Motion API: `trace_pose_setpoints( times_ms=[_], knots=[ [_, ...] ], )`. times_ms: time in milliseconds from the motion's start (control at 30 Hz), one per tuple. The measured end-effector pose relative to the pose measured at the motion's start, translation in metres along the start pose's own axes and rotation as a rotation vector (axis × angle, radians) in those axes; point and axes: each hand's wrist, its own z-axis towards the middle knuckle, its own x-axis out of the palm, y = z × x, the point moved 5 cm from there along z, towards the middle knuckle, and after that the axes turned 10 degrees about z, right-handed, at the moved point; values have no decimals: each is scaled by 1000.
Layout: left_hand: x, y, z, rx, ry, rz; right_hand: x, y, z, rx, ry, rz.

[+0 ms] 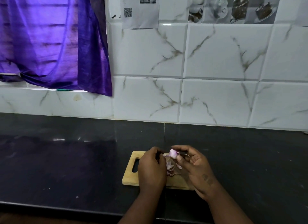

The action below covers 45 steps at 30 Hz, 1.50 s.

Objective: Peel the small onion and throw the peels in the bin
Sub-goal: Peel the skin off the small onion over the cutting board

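The fingertips [175,147] of the right hand [195,167] are pinching the small onion [173,153] between thumb and forefinger, holding it up just above the far edge of the wooden cutting board [131,175]. The left hand [151,167] is curling its fingers closed beside it; it seems to be tugging a thin strip of skin that is trailing from the onion's left side, though the knuckles are hiding the actual pinch. Most of the bulb is showing pale and glossy — it is looking largely stripped.

That bare surface is likely going to be slick and a little moist, so a grip at the two ends, root and tip, is probably surer than one across the smooth belly. The onion is light and firm; squeezing hard is not needed and could make it shoot out of the fingers. The skin is papery and brittle, apt to tear into scraps rather than coming away in one piece.

Below the hands, a loose heap of purple peels [171,169] is lying on the board between the two wrists. They are weightless and flaky — gathering them in a cupped palm should lose fewer than picking singly. The board is sitting on a dark countertop [66,165]; no bin is showing in this view.
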Motion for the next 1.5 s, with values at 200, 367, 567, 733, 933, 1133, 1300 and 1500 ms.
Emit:
trace_pose_setpoints(
  times_ms=[200, 367, 567, 733, 933, 1133, 1300, 1500],
  knots=[
    [1, -8, 0, 132, -51, -12, -2, -2, 1, 7, -42, 9],
    [2, -20, -7, 305, 28, 76, -2, -4, 2, 10, -7, -46],
    [9, -21, -8, 341, 81, 168, -2, -1, 1, -9, -26, -111],
    [8, -25, -8, 326, 148, 183, -1, 1, -1, -11, -21, -116],
    [6, -28, -8, 322, 193, 253, -3, 2, -2, -12, -40, -103],
    [3, -28, -11, 275, 167, 155, -3, 0, 0, -4, -45, 16],
    [5, -21, -7, 199, 147, 226, -2, -2, 0, 63, -13, 161],
    [5, -13, -4, 137, 62, 263, -3, -5, 1, 128, -38, 170]
  ],
)
